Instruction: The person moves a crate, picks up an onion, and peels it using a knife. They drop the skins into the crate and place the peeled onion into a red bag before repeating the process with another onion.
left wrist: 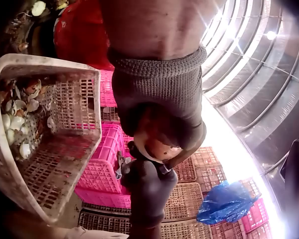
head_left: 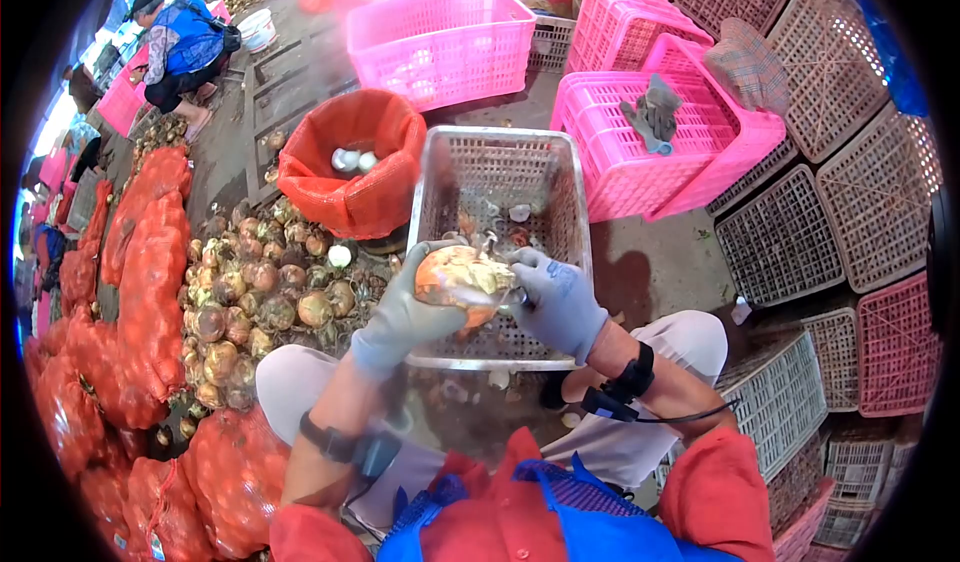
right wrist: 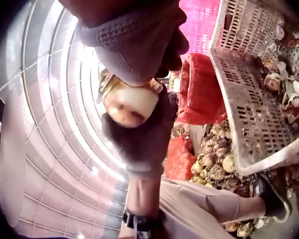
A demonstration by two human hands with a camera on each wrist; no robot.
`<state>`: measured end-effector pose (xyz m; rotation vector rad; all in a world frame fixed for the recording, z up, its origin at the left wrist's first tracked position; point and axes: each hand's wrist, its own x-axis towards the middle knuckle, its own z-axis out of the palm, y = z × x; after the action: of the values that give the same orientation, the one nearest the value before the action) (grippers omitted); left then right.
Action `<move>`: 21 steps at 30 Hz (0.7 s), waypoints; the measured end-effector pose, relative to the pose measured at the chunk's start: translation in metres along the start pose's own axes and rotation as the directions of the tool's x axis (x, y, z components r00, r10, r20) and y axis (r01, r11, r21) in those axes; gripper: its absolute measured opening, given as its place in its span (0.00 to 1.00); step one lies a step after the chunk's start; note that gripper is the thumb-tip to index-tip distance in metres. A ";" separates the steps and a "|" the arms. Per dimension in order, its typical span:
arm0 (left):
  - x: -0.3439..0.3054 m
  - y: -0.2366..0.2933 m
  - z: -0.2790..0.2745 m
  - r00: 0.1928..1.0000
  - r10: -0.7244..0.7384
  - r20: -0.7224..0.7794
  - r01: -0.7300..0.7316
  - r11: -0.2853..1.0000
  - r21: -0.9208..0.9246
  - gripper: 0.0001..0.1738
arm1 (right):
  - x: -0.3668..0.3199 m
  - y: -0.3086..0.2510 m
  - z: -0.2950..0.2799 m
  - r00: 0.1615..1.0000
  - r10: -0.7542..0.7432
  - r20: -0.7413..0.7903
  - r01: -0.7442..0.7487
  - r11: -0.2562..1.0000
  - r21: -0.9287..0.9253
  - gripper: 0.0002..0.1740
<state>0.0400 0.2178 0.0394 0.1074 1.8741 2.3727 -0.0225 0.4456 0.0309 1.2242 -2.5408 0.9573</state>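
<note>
A large onion (head_left: 455, 274) with partly stripped brown skin is held over a grey-white plastic crate (head_left: 425, 202). My gloved left hand (head_left: 400, 312) grips it from the side, its fingers wrapped round it in the right wrist view, where a pale bare patch of the onion (right wrist: 134, 102) shows. My gloved right hand (head_left: 562, 300) is up against the onion's other side, fingers curled round a small knife-like tool (head_left: 518, 297) with a dark end. Its blade is blurred. Loose skins and pale peelings (left wrist: 20, 107) lie in the crate.
Left of the crate stands a bucket lined with red mesh (head_left: 350, 202), holding several white peeled onions (head_left: 352, 159). Unpeeled onions (head_left: 265, 292) are heaped beside it, with full red mesh sacks (head_left: 150, 292) beyond. Pink crates (head_left: 640, 142) stand right, grey gloves (head_left: 655, 112) on one.
</note>
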 end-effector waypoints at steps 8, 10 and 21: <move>0.008 -0.005 0.005 0.997 0.051 -0.049 -0.045 0.993 0.112 0.43 | -0.002 0.001 0.004 0.999 -0.041 0.034 0.045 0.989 -0.141 0.09; 0.003 0.012 0.010 1.000 0.009 -0.011 -0.007 0.994 0.108 0.44 | 0.004 0.015 0.011 1.000 0.029 -0.007 -0.030 0.989 -0.142 0.08; 0.001 0.017 0.002 0.999 -0.030 -0.040 0.025 0.991 -0.128 0.57 | 0.008 0.006 -0.036 0.812 0.486 0.324 -0.581 0.729 0.363 0.15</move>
<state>0.0383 0.2165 0.0560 0.0201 1.7236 2.4864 -0.0363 0.4655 0.0596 0.6687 -3.0319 1.7053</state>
